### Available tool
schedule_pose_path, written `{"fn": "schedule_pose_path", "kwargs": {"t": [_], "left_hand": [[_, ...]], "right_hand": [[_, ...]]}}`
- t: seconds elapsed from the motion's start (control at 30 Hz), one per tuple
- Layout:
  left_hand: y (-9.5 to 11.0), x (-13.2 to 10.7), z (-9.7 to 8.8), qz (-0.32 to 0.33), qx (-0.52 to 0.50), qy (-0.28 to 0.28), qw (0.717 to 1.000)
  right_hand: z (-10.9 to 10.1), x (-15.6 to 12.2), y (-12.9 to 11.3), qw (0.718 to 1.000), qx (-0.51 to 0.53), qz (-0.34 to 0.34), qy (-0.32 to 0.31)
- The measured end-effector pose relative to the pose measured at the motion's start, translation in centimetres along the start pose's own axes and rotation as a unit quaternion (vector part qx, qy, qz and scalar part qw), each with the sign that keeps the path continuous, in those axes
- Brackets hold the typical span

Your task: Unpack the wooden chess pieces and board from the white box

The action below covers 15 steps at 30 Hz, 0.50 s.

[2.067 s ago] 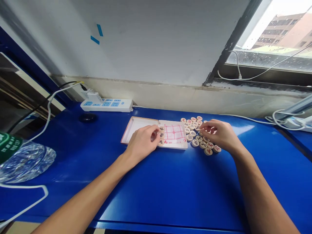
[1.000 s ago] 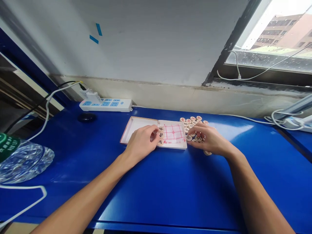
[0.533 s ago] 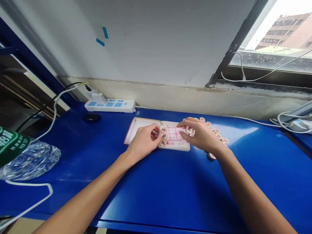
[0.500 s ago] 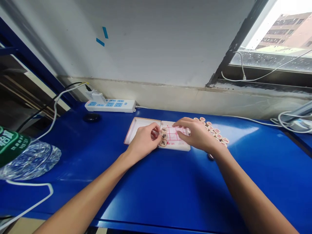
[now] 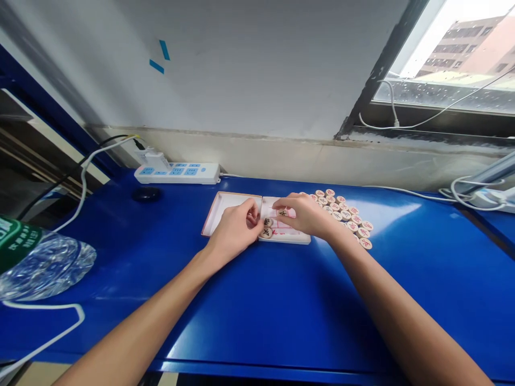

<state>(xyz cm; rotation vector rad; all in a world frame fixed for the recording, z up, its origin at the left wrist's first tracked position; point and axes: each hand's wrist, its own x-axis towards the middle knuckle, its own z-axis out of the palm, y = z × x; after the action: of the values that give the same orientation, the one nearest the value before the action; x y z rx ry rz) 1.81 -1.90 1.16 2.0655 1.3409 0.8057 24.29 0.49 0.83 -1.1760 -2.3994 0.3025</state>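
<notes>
A small open box lies on the blue table: its empty lid (image 5: pixel 225 210) on the left, its tray (image 5: pixel 286 236) with a red-lined grid paper on the right. My left hand (image 5: pixel 235 230) rests on the box's middle, fingers curled beside two wooden chess discs (image 5: pixel 266 228) standing in the tray's left column. My right hand (image 5: pixel 308 216) reaches over the tray and pinches a wooden disc (image 5: pixel 282 213) at its far left part. A heap of several round chess pieces (image 5: pixel 349 217) lies right of the box.
A white power strip (image 5: pixel 177 173) lies at the back left by the wall, a dark round object (image 5: pixel 146 194) in front of it. A clear plastic bottle (image 5: pixel 40 264) lies at the left edge with a white cable. More cables and a window sill are at right.
My right hand took a disc from the heap and moved left over the tray to its left column. My left hand stayed on the box.
</notes>
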Motion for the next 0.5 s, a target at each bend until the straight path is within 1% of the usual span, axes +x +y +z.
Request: {"fn": "schedule_pose_path", "kwargs": {"t": [0.1,0.2,0.33,0.37,0.43,0.5], "left_hand": [[0.0,0.0,0.1,0.001,0.006,0.003,1.0],[-0.1,0.1,0.1,-0.001,0.01,0.001,1.0],[-0.5,0.2,0.2,0.005,0.023,0.008,1.0],[-0.5,0.2,0.3,0.008,0.026,0.009,1.0],[-0.6,0.2,0.3,0.008,0.029,0.007,1.0],[-0.5,0.1,0.2,0.004,0.03,0.001,1.0]], "right_hand": [[-0.1,-0.4,0.4,1.0,-0.004,-0.006,0.019],[-0.5,-1.3,0.4,0.998,0.024,-0.009,0.065],[-2.2,-4.0,0.9,0.983,0.047,0.043,0.172],[-2.8,-4.9,1.1,0.981,0.042,0.06,0.182],[-3.9,-6.9,1.7,0.983,0.033,0.085,0.161],[-4.8,-8.4,2.2,0.987,0.038,0.114,0.102]]}}
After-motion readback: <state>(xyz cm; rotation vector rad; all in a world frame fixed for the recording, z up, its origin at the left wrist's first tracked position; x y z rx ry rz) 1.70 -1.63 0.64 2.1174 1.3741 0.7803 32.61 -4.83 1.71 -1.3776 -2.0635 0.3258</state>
